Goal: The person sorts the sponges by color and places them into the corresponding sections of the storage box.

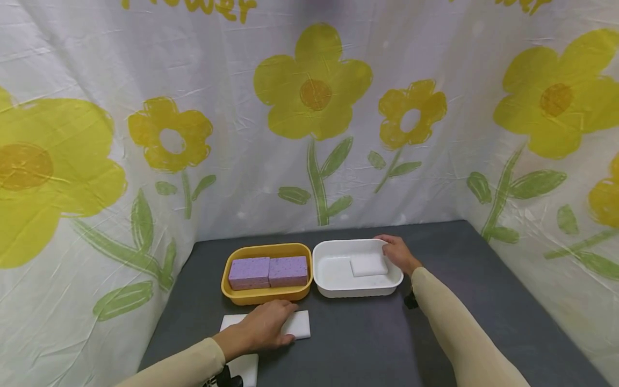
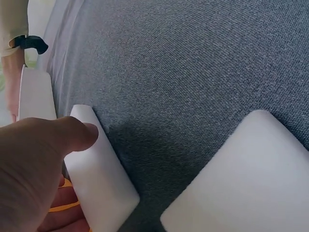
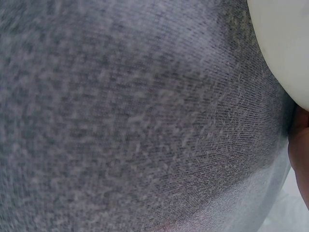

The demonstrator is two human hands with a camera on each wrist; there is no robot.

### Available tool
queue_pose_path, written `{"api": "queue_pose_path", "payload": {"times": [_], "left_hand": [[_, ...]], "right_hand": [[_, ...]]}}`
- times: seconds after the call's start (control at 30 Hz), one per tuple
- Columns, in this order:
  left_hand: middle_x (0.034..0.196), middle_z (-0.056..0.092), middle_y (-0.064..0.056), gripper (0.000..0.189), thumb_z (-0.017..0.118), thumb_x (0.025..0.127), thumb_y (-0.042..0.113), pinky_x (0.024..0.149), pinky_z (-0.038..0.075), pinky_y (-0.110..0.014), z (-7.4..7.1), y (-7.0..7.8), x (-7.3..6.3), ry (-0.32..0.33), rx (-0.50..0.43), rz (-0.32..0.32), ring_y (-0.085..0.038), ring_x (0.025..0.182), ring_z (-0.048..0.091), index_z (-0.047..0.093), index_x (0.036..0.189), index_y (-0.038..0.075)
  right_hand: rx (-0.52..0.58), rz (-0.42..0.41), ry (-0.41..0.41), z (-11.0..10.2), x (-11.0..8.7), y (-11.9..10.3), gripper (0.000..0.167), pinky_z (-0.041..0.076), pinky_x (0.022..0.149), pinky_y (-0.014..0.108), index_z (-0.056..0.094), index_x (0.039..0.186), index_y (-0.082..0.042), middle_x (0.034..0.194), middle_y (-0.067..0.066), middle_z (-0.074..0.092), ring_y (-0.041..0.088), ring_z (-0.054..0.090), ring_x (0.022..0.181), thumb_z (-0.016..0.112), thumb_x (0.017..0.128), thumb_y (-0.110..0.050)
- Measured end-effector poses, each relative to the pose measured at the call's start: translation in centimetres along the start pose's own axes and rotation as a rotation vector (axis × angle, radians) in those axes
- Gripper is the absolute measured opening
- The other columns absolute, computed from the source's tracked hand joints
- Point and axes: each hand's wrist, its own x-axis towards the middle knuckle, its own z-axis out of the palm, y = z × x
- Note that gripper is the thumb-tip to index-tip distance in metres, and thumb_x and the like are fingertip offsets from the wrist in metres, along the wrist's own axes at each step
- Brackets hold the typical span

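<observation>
My left hand (image 1: 268, 325) holds a white sponge block (image 1: 297, 325) just in front of the yellow tray. In the left wrist view the thumb (image 2: 79, 135) lies on one side of that block and the fingers are at its other side, partly hidden. A second white block (image 2: 251, 179) lies nearer to me, below the left wrist in the head view. My right hand (image 1: 401, 254) grips the right rim of a white tray (image 1: 358, 290). Inside this tray, toward its right end, lies another white block (image 1: 368, 267). The right wrist view shows only the tray's edge and part of the hand.
A yellow tray (image 1: 266, 295) stands against the white tray's left side and holds two purple sponges (image 1: 249, 273) side by side. The dark grey cloth-covered table (image 1: 338, 344) ends at a white curtain (image 1: 232, 177) with printed yellow flowers.
</observation>
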Motion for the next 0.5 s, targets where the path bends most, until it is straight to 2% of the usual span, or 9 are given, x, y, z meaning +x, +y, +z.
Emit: {"api": "queue_pose_path", "payload": {"times": [0.27,0.5], "left_hand": [[0.118,0.077,-0.009,0.061,0.093,0.087,0.038,0.096,0.062,-0.043,0.45,-0.19,-0.07,0.006,-0.009,0.001,-0.023,0.108,0.072,0.071,0.13,0.002],[0.115,0.076,-0.007,0.059,0.093,0.086,0.037,0.094,0.061,-0.042,0.33,-0.15,-0.07,-0.004,-0.014,-0.001,-0.021,0.105,0.071,0.071,0.129,0.003]], "right_hand": [[0.009,0.002,0.001,0.04,0.18,0.15,0.058,0.049,0.096,0.042,0.062,0.148,0.003,0.144,0.027,0.067,0.035,0.065,0.121,0.039,0.095,0.0],[0.009,-0.003,0.0,-0.08,0.12,0.17,0.058,0.05,0.093,0.043,0.062,0.147,0.005,0.143,0.028,0.067,0.035,0.065,0.118,0.04,0.093,0.002]]}}
